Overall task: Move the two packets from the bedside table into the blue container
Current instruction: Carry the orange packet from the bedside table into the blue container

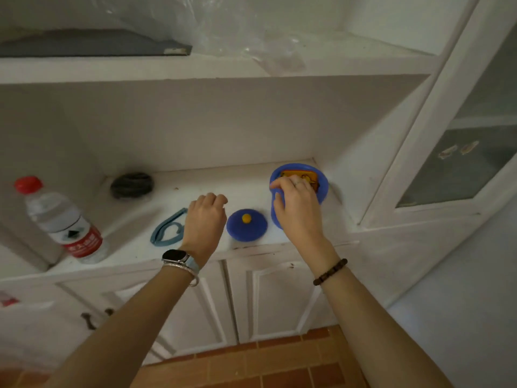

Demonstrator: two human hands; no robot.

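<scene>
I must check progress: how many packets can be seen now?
1: an orange packet inside the blue container, under the right hand. A second may be hidden beneath.

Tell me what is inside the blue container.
An orange-yellow packet lies inside the container. The right hand covers part of it, so a second packet cannot be confirmed.

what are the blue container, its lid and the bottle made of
Container: seemingly matte blue plastic or silicone, with a smooth, thick rim and no glare. Lid: same matte blue look, with a yellow knob. Bottle: clear thin plastic, see-through, with a glossy red label and red cap.
</scene>
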